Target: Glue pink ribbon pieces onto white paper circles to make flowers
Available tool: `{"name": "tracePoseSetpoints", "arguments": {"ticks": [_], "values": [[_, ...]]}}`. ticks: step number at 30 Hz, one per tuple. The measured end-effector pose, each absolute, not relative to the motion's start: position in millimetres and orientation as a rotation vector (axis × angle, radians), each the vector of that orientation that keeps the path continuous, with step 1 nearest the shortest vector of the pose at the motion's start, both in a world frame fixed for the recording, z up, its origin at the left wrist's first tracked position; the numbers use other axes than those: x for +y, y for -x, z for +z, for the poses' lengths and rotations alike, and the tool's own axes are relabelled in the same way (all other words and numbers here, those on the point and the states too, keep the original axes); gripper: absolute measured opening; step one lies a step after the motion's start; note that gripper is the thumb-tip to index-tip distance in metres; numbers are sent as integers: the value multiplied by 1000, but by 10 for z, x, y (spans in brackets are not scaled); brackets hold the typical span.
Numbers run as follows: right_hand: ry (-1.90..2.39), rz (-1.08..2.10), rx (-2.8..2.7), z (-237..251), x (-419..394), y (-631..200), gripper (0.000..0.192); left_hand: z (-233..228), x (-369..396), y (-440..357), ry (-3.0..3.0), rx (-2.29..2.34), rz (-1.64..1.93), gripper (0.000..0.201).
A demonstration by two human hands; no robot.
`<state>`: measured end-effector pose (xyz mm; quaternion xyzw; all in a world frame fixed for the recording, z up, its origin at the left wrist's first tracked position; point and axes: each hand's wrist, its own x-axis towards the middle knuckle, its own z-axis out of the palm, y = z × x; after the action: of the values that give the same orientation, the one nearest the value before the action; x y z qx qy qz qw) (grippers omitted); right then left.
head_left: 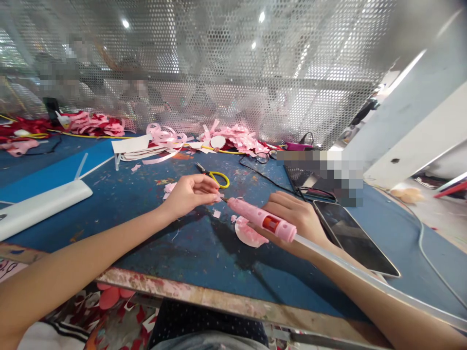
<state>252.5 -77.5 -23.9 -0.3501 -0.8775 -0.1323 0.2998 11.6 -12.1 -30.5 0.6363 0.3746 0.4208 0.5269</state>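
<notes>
The right hand (297,218) is wrapped around a pink glue gun (260,219), its grip clamped on the plastic barrel with a clear glue stick (328,255) running back along the forearm. The gun's long axis lies from lower right to upper left, nozzle aimed at the left hand (189,194), which sits just beside the tip. That left hand has its fingers pinched together on a small pink piece (219,198) – too small to tell its exact shape – so the nozzle and the piece almost touch, the left hand being the nearer of the 2 to the join.

Under the gun, on the scuffed blue counter (146,233), lies a rounded pink petal-like cut-out (248,234), thin and matte, partly hidden by the barrel. Small pink scraps are scattered around it. Beyond the left hand rest scissors with yellow handles (217,177), well apart from the gun. Further back lie heaps of pink ribbon and paper cuttings (237,138), curled and glossy – and red ones at the far left. A dark, smooth tablet (350,238) lies flat just beside the right wrist, and a white plastic bar (40,206) sits at the left edge.
</notes>
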Motion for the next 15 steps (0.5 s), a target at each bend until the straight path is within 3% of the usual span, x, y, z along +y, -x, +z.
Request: {"name": "tracePoseSetpoints", "arguments": {"ticks": [15], "values": [[986,-368,-2360,-265,-786,-2513,15,-333,-115,-112,-1563,875,980,24]]}}
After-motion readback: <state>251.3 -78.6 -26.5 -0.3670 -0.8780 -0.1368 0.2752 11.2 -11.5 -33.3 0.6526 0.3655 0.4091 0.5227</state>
